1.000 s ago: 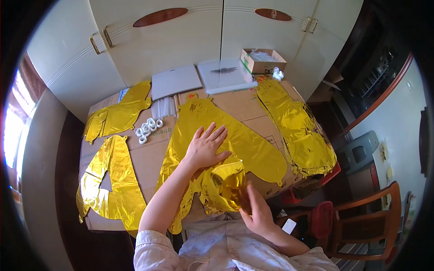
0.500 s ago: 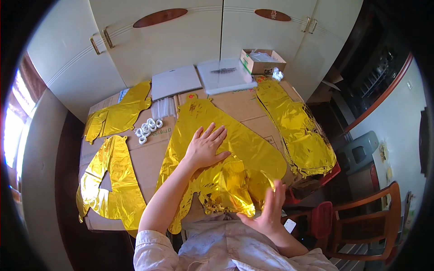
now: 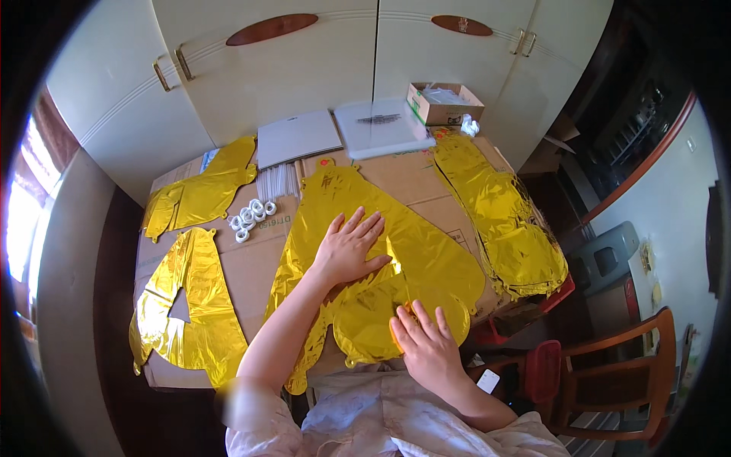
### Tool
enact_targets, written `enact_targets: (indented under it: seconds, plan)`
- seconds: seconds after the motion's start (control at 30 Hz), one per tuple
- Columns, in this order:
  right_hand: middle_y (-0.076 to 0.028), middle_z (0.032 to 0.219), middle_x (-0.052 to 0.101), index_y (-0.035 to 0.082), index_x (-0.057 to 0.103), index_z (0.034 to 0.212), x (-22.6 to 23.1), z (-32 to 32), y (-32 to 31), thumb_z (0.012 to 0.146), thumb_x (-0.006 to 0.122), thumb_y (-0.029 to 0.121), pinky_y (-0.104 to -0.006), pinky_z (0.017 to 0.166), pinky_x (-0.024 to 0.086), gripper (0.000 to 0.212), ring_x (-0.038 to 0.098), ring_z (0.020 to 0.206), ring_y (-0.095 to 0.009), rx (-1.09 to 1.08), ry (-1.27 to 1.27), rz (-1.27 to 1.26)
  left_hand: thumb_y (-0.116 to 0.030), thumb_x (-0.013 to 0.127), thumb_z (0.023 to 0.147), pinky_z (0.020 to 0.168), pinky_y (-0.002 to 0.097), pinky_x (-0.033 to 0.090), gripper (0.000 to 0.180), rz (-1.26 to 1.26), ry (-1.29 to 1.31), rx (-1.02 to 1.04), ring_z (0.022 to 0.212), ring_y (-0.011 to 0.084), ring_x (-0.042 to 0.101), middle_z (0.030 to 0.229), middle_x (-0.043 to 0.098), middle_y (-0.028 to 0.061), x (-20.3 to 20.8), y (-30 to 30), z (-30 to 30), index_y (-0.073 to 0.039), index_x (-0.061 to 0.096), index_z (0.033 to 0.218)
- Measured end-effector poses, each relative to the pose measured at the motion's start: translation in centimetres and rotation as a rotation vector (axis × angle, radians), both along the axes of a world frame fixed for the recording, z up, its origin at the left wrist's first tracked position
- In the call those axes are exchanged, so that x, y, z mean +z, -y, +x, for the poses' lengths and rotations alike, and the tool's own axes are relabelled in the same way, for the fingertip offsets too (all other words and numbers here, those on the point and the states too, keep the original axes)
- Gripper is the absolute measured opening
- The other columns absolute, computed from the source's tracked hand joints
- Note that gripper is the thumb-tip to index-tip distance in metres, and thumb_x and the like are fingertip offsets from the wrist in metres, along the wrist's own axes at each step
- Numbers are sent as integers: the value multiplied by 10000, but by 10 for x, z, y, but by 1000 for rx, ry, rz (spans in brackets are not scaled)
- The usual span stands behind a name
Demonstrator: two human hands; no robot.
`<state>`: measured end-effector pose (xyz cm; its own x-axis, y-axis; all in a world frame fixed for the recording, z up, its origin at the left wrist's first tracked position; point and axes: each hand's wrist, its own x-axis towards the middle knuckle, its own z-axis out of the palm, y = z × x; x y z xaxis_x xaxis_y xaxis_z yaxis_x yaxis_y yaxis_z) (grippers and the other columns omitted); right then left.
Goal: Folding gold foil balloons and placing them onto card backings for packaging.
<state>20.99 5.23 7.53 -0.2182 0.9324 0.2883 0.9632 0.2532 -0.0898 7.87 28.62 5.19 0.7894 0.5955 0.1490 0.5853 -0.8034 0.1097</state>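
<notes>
A large flat gold foil balloon (image 3: 426,251) lies across the cardboard-covered table in front of me, its lower part folded over into a rounded flap. My left hand (image 3: 350,247) rests flat on its middle, fingers spread and pointing away. On the rounded flap (image 3: 365,324) near the table's front edge lies my right hand (image 3: 428,343), palm down with fingers extended. Left of these is another gold foil balloon (image 3: 202,266) with a triangular hole. Several rolls of white ribbon or tape (image 3: 250,218) are bunched beyond it.
A gold foil balloon (image 3: 198,190) lies at the far left, and a pile of gold foil balloons (image 3: 506,221) at the right. At the back are a grey-white board (image 3: 298,139), a clear plastic bag (image 3: 381,133) and an open cardboard box (image 3: 445,107). A wooden chair (image 3: 617,373) stands at the right.
My right hand has moved left and come down onto the balloon. The foil's lower part, raised and crumpled before, now lies flatter. My left hand has stayed in place.
</notes>
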Motion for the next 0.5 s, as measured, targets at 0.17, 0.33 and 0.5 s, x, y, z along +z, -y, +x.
enact_targets:
  seconds: [0.17, 0.33, 0.5]
  plan:
    - [-117, 1347, 547, 21, 599, 1220, -9, 9, 2, 839, 572, 128, -500, 1086, 336, 396, 474, 1293, -289, 102, -10, -67, -603, 463, 899, 1158, 484, 201, 775, -4, 4, 4, 1439, 281, 257, 1529, 349, 59, 0, 0, 0, -103, 342, 1478]
    - [-141, 1356, 534, 3, 577, 1243, 1, 18, 1, 851, 618, 286, -514, 1087, 328, 484, 482, 1283, -302, 128, -35, -115, -608, 461, 897, 1161, 478, 197, 779, -6, 4, -1, 1441, 279, 252, 1530, 348, 58, 0, 0, 0, -104, 342, 1479]
    - [-180, 1358, 523, -14, 528, 1298, 14, 29, -7, 909, 563, 493, -540, 1064, 339, 639, 479, 1278, -339, 172, -252, -154, -627, 416, 905, 1170, 490, 181, 773, 2, -26, 16, 1448, 256, 239, 1538, 339, 32, -2, 0, -1, -123, 336, 1486]
